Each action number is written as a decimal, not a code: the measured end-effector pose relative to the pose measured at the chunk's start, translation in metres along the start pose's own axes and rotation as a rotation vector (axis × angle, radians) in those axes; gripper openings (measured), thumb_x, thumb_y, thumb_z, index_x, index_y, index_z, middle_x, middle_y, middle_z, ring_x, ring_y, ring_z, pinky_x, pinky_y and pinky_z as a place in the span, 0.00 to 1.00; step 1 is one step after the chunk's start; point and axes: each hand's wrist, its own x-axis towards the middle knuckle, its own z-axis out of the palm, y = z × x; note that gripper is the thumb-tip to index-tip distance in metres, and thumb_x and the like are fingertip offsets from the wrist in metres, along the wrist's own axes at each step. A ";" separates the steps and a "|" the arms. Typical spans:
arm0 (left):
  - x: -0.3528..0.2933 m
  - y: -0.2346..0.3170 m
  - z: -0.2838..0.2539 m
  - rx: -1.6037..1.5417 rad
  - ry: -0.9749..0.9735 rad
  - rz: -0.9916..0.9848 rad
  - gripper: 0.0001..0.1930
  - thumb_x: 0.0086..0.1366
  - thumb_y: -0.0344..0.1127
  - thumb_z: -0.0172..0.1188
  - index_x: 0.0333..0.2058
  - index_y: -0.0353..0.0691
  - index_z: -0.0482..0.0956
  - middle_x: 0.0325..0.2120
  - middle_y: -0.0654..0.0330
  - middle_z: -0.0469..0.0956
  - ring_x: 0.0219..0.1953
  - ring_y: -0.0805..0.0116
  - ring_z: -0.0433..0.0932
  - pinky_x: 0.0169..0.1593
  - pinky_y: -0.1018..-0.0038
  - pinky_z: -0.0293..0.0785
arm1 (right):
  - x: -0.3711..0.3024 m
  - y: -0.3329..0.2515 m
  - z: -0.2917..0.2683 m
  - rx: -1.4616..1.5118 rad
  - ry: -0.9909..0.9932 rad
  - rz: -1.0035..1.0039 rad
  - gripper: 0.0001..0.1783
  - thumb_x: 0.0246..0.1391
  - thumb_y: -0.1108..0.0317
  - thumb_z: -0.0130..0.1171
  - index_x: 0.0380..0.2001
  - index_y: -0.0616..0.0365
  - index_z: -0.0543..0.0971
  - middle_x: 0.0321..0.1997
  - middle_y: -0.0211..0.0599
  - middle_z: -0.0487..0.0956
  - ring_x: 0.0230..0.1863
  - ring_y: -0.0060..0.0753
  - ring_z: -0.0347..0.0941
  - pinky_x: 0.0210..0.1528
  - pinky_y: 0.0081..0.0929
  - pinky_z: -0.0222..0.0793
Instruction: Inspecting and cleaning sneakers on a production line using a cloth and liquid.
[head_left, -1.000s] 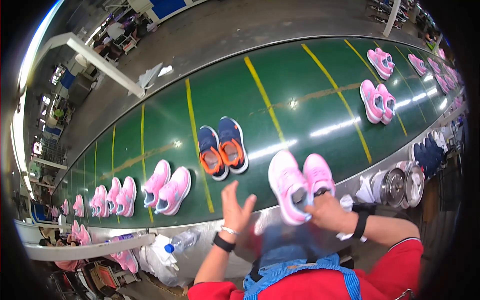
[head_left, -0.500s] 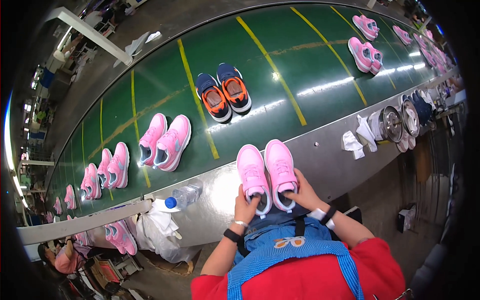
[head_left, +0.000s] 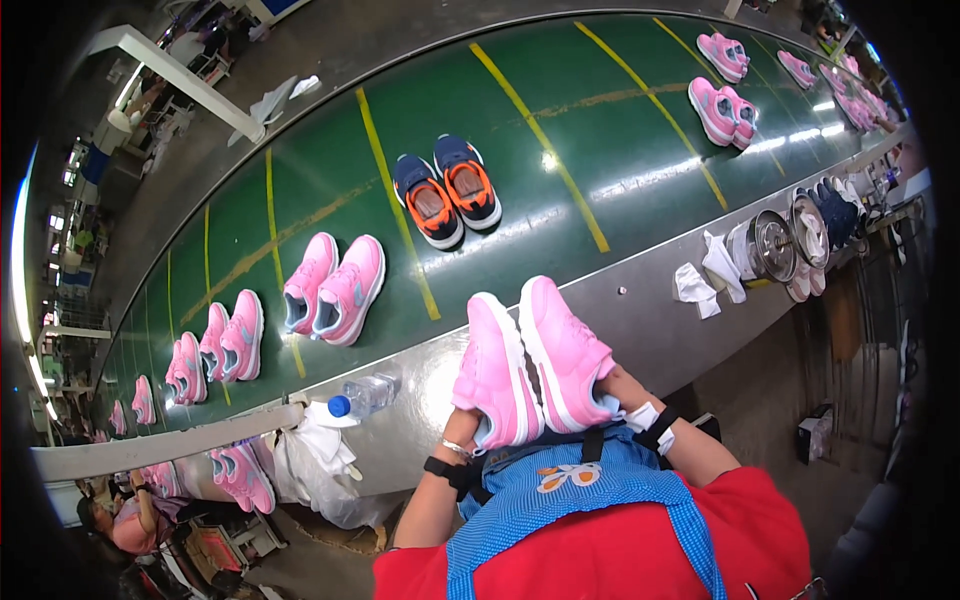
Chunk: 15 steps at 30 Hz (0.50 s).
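I hold a pair of pink sneakers above the metal ledge in front of me, one in each hand, both tilted outward so their white soles face each other. My left hand point(head_left: 462, 428) grips the left pink sneaker point(head_left: 492, 370) at its heel end. At the heel end of the right pink sneaker point(head_left: 562, 350), my right hand point(head_left: 626, 388) has hold of it. The shoes hide most of my fingers. Beyond them, a navy and orange pair of sneakers point(head_left: 447, 195) sits on the green conveyor belt point(head_left: 560, 130).
Several pink sneaker pairs point(head_left: 350, 285) stand on the belt to the left; others point(head_left: 722, 112) are at far right. A water bottle point(head_left: 368, 394) lies on the metal ledge point(head_left: 650, 345). White cloths point(head_left: 695, 288) and a round metal dish point(head_left: 772, 245) are right. Another person point(head_left: 140, 515) is lower left.
Both held sneakers have rolled outward, from tops facing up to soles facing each other. My hands have shifted to their outer heel sides.
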 end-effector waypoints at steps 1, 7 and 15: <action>0.000 -0.001 0.001 -0.044 0.002 0.025 0.23 0.63 0.29 0.43 0.57 0.35 0.55 0.51 0.53 0.66 0.50 0.63 0.68 0.51 0.70 0.68 | -0.002 0.001 0.002 0.009 0.018 -0.030 0.29 0.42 0.80 0.49 0.53 0.63 0.64 0.49 0.37 0.72 0.50 0.31 0.68 0.53 0.25 0.61; -0.002 -0.020 -0.025 0.192 0.126 0.212 0.22 0.58 0.28 0.53 0.53 0.36 0.63 0.47 0.57 0.70 0.46 0.68 0.71 0.48 0.73 0.68 | -0.008 -0.012 0.016 -0.196 0.054 -0.330 0.34 0.47 0.79 0.54 0.59 0.58 0.57 0.57 0.36 0.65 0.57 0.26 0.60 0.58 0.23 0.54; -0.018 0.009 -0.009 0.786 0.224 0.299 0.23 0.57 0.27 0.52 0.53 0.34 0.63 0.44 0.55 0.73 0.45 0.69 0.72 0.46 0.74 0.69 | -0.012 -0.016 0.019 -0.252 0.095 -0.371 0.35 0.47 0.80 0.54 0.59 0.57 0.57 0.58 0.36 0.64 0.57 0.25 0.60 0.59 0.22 0.53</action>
